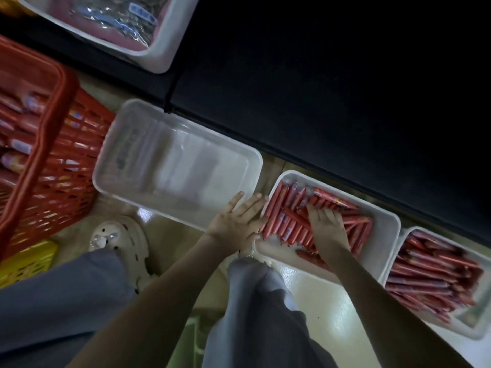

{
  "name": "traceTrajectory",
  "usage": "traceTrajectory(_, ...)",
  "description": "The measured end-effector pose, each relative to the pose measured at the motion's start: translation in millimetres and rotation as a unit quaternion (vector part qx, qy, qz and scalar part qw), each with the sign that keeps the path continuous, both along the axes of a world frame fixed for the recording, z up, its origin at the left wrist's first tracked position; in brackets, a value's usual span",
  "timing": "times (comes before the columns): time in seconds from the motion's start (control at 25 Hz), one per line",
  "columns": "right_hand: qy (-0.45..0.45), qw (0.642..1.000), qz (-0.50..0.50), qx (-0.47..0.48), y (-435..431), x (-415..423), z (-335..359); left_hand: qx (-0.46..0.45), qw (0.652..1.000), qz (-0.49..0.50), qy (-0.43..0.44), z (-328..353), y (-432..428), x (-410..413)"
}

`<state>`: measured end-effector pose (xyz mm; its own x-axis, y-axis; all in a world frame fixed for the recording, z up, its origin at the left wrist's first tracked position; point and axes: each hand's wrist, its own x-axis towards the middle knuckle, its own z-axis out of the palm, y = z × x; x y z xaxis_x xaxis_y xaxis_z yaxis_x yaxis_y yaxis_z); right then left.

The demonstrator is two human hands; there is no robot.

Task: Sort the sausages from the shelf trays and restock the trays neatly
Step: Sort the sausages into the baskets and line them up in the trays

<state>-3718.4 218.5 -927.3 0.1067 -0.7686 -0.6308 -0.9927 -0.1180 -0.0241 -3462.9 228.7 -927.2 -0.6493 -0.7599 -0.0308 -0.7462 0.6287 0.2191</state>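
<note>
red sausages (292,221) | loosely heaped, middle white tray (382,235) | clear tray (172,166) beside: seemingly empty

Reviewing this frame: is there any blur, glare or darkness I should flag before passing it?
Head view: dim overall, with the shelf nearly black; empty tray and far-right tray smeared by motion blur; glare patches on the floor; left hand, right hand and the sausages by them reasonably sharp.

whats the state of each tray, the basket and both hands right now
left tray: empty
middle tray: part filled, sausages half lined up
right tray: full of sausages
shelf tray: holds wrapped packs
red basket: holds sausages
left hand: open, fingers straight at middle tray's left edge
right hand: open, flat on the sausages
</note>
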Motion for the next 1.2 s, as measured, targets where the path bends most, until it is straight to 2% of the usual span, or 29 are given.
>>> traceTrajectory(0.04,-0.007,0.999,0.037,-0.032,-8,6,2,-0.015,1.0,0.001,0.002,-3,-2,-1)
traceTrajectory(0.12,-0.059,0.993,0.097,-0.03,-18,16,6,-0.021,1.0,-0.006,-0.001,-6,-3,-7)
traceTrajectory(0.16,-0.065,0.995,0.069,-0.014,-21,20,5,-0.003,1.0,0.004,0.003,-5,-3,-8)
traceTrajectory(0.24,0.015,0.998,0.053,-0.001,-19,23,-3,-0.009,1.0,0.023,0.015,-5,-3,-11)
traceTrajectory(0.36,0.093,0.99,0.1,-0.039,-20,23,-11,0.0,0.999,0.043,-0.005,-9,-2,-8)
traceTrajectory(0.48,0.069,0.993,0.1,-0.01,-20,28,-15,-0.025,0.998,0.056,-0.032,-6,3,-8)
traceTrajectory(0.56,0.058,0.991,0.111,-0.034,-11,27,-10,-0.052,0.996,0.068,-0.02,0,3,-7)
traceTrajectory(0.68,0.056,0.989,0.108,-0.09,-7,24,8,-0.074,0.993,0.079,-0.052,22,-7,10)
traceTrajectory(0.76,0.022,0.982,0.1,-0.162,-16,28,29,-0.093,0.986,0.109,-0.085,44,-16,25)
traceTrajectory(0.88,-0.03,0.953,0.102,-0.284,-32,42,83,-0.129,0.971,0.165,-0.118,91,-29,47)
traceTrajectory(1.04,-0.095,0.924,0.095,-0.357,-48,59,162,-0.173,0.957,0.229,-0.043,174,-41,70)
traceTrajectory(1.2,-0.174,0.876,0.114,-0.435,-50,77,251,-0.237,0.93,0.277,0.044,278,-29,88)
